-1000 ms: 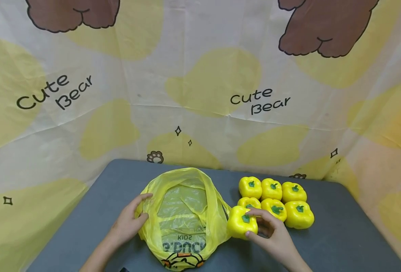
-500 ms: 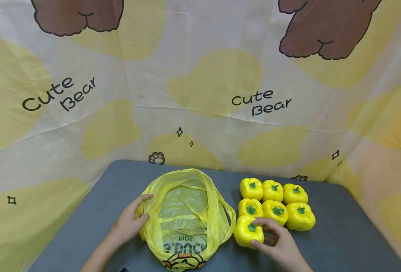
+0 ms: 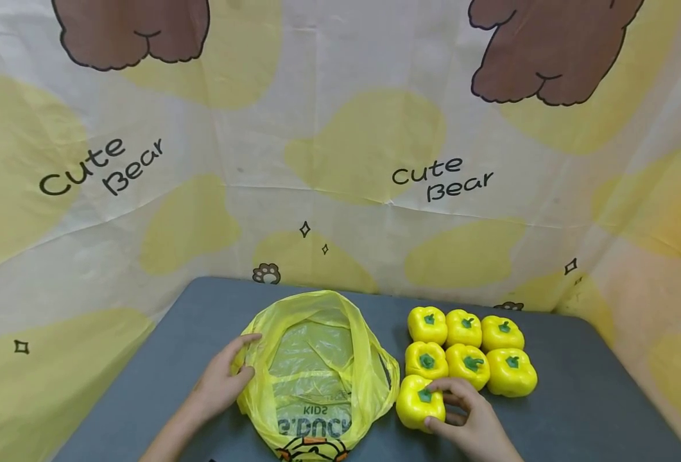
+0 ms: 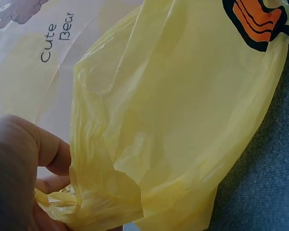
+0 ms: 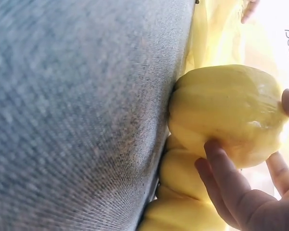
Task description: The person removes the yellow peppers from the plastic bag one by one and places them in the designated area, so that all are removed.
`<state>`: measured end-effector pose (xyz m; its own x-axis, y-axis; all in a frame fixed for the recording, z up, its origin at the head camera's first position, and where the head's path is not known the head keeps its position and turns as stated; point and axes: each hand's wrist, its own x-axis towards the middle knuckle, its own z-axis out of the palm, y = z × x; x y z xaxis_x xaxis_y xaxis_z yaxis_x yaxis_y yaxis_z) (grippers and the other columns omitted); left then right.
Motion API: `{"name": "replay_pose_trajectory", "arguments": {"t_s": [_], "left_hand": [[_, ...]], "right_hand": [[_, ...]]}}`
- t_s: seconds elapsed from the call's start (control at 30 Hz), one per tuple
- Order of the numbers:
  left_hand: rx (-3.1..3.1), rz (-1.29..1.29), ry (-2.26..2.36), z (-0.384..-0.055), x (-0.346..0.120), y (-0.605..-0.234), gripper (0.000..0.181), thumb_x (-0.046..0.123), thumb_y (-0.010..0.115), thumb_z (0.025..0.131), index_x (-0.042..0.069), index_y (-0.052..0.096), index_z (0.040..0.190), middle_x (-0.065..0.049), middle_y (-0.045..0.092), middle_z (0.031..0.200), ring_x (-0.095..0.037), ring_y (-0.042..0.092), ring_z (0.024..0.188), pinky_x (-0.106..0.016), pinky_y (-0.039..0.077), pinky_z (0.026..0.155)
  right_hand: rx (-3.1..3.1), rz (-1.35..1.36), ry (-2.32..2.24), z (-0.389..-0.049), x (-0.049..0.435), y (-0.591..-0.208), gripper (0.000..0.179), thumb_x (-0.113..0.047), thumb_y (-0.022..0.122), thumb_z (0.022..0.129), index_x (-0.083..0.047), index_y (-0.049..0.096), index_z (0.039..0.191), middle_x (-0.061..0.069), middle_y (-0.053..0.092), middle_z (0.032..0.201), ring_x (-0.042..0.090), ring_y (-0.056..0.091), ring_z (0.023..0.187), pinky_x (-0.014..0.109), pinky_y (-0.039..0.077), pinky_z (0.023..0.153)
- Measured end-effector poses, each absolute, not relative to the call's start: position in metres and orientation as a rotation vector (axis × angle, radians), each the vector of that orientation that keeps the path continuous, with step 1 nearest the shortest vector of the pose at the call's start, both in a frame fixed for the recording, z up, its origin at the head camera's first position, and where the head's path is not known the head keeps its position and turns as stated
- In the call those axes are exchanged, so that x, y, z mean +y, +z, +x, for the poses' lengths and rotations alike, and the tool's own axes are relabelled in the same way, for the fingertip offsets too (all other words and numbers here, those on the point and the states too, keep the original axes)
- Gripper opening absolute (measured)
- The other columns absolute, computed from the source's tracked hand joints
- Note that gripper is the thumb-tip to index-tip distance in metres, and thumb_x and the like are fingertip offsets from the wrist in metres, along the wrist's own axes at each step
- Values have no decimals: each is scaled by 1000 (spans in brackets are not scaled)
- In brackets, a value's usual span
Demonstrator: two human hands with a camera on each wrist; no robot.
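A yellow plastic bag (image 3: 369,378) stands with its mouth spread, dark lettering and a duck print on it. My left hand (image 3: 215,385) grips the left side of its mouth; the left wrist view shows fingers (image 4: 55,156) curled round the bunched film (image 4: 62,204). To the bag's right, my right hand (image 3: 470,414) holds a yellow bell pepper (image 3: 412,407) with a green stem, thumb on one side and fingers on the other. In the right wrist view this bell pepper (image 5: 226,110) is at the tabletop, in front of other peppers (image 5: 180,211).
Several more yellow bell peppers (image 3: 470,366) form two rows just behind the held one. The grey table (image 3: 577,385) has its back edge against a hanging cloth (image 3: 352,154) with bears and "Cute Bear" lettering. The cloth also covers both sides.
My right hand has moved the bell pepper away from the bag's edge, rightward and down to the front of the rows. My left hand has kept its place on the bag.
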<state>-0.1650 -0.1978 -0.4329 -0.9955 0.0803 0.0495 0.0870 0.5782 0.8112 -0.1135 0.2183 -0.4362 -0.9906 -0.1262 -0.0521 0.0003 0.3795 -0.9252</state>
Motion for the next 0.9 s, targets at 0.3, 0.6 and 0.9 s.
{"name": "replay_pose_trajectory", "arguments": {"t_s": [0.3,0.6,0.9], "left_hand": [[-2765,-164,-1335,-164,-201,-435,54,3,56,86,14,49,138,-15,46,142,-32,47,120,-29,45,66],[-2704,-215,-1234,-164,-207,-435,49,9,60,88,14,52,136,-16,47,137,-41,43,130,-60,40,95],[-2611,-245,-1275,-167,-215,-426,46,10,58,91,11,50,137,-23,37,141,-43,46,121,-59,45,86]], "right_hand": [[2702,-158,-1521,-111,218,-436,47,-26,82,73,-16,62,113,11,55,119,22,61,103,27,55,71],[2884,-228,-1360,-110,219,-424,41,-34,83,72,-26,64,107,0,60,115,16,62,96,26,52,64],[3116,-260,-1203,-106,240,-397,33,-26,78,79,-23,65,110,-5,65,108,12,64,94,26,54,71]]}}
